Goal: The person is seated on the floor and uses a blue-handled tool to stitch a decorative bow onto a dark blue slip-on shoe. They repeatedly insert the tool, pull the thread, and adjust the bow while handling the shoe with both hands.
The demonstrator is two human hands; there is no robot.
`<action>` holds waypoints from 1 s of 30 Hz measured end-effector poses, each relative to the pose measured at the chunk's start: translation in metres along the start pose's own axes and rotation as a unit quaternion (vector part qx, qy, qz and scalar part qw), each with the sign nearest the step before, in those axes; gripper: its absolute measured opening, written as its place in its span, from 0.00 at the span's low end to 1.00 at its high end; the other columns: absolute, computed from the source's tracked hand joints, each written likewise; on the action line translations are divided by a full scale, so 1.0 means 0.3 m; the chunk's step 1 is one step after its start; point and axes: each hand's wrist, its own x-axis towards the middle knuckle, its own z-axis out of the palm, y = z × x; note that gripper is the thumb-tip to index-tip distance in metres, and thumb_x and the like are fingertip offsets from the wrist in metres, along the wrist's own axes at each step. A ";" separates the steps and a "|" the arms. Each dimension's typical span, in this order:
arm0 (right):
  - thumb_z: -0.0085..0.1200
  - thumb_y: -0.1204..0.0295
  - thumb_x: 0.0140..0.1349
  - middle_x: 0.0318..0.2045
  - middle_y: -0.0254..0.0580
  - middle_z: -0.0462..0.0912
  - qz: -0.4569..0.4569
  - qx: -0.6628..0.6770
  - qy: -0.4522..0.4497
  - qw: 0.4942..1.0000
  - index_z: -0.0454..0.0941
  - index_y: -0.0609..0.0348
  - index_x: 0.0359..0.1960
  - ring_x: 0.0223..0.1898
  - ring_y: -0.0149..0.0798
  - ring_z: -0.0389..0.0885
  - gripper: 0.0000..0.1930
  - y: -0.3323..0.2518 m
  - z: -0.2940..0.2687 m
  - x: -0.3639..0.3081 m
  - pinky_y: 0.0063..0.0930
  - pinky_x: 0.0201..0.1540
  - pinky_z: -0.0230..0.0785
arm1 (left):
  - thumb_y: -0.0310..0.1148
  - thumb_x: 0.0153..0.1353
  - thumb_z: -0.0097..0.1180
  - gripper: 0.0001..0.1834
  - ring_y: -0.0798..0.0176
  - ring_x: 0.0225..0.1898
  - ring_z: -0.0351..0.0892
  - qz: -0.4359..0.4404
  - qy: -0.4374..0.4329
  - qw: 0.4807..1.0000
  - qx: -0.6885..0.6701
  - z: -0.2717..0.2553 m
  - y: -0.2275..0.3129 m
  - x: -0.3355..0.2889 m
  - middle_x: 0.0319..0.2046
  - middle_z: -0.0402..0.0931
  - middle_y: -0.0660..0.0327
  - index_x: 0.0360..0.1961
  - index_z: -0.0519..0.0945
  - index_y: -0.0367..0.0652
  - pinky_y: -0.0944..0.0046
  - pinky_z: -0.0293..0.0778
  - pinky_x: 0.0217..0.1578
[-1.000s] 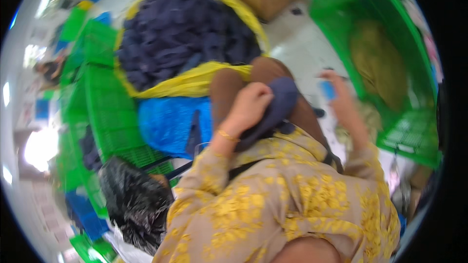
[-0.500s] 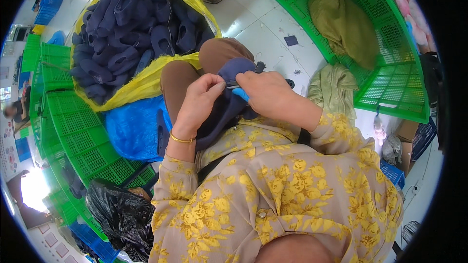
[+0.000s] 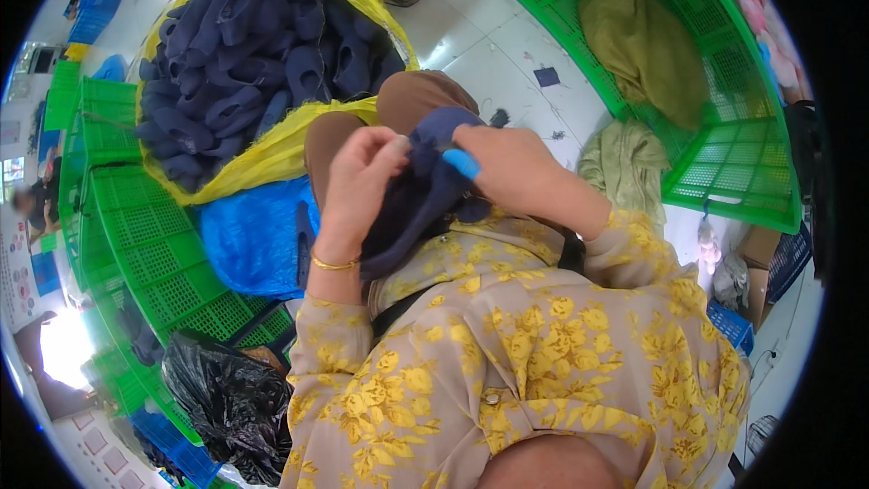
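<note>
Across my lap lies a navy slipper-shaped piece (image 3: 425, 195), soft-looking and partly covered by my hands. My left hand (image 3: 362, 177), with a gold bangle at its wrist, is closed, thumb and fingertips pinched at the left edge of the navy piece. Whatever is in that pinch is too small and blurred to make out. My right hand (image 3: 516, 167) is curled closed over the other side of the piece. Something bright blue (image 3: 462, 164) shows at its thumb, a cover or part of a tool; I cannot tell which. Its fingers are mostly hidden.
A yellow sack (image 3: 272, 140) heaped with navy slippers (image 3: 240, 63) stands ahead on the left. Green crates (image 3: 149, 235) line the left; another green crate (image 3: 733, 186) holds olive cloth (image 3: 638, 45) on the right. Blue plastic (image 3: 244, 240) and a black bag (image 3: 226, 398) lie left of me.
My left hand has risen slightly, and my right hand has turned and shifted right. The dark tip between my hands and the black round end beyond my right hand no longer show.
</note>
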 end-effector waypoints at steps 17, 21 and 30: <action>0.57 0.75 0.60 0.35 0.39 0.82 0.050 0.318 0.031 0.946 0.79 0.56 0.42 0.33 0.33 0.79 0.09 0.101 0.027 -0.106 0.27 0.37 0.72 | 0.24 0.59 0.56 0.08 0.64 0.31 0.77 0.104 0.096 0.924 0.354 -0.110 -0.056 -0.113 0.30 0.78 0.57 0.40 0.78 0.34 0.67 0.73 0.36; 0.55 0.75 0.61 0.33 0.36 0.82 0.095 0.317 0.084 0.940 0.78 0.61 0.39 0.35 0.27 0.76 0.05 0.106 0.041 -0.112 0.24 0.41 0.70 | 0.27 0.59 0.55 0.07 0.49 0.34 0.81 0.094 0.185 0.937 0.282 -0.177 -0.058 -0.205 0.32 0.79 0.49 0.38 0.78 0.37 0.59 0.75 0.37; 0.51 0.78 0.64 0.28 0.29 0.72 0.097 0.329 0.090 0.935 0.74 0.63 0.34 0.30 0.24 0.64 0.02 0.070 0.006 -0.274 0.20 0.34 0.59 | 0.30 0.56 0.55 0.07 0.67 0.26 0.75 0.037 0.382 0.923 0.038 -0.649 -0.001 -0.445 0.29 0.78 0.60 0.33 0.80 0.37 0.66 0.72 0.28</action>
